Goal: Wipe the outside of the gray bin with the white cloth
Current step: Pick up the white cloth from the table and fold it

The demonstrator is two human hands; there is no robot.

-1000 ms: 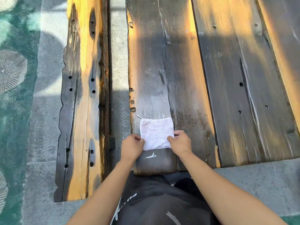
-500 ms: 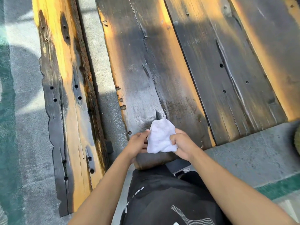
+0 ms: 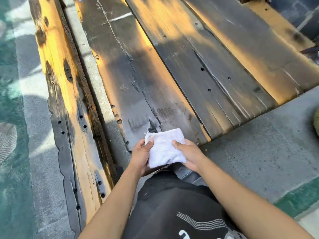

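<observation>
The folded white cloth (image 3: 164, 148) is lifted just above the near end of a dark wooden plank (image 3: 138, 87). My left hand (image 3: 140, 155) grips its left edge, thumb on top. On the right side my right hand (image 3: 189, 156) holds it, thumb pressed on the cloth's top face. No gray bin is in view.
Weathered planks (image 3: 215, 54) with bolt holes stretch away ahead. A long wooden bench board (image 3: 69, 107) lies to the left across a concrete gap. Grey concrete floor (image 3: 259, 147) lies to the right, with a yellow-green object (image 3: 316, 122) at the right edge. Dark structures sit at top right.
The cloth went from lying flat on the plank to being picked up and held in both hands. The view has swung to the right and tilted.
</observation>
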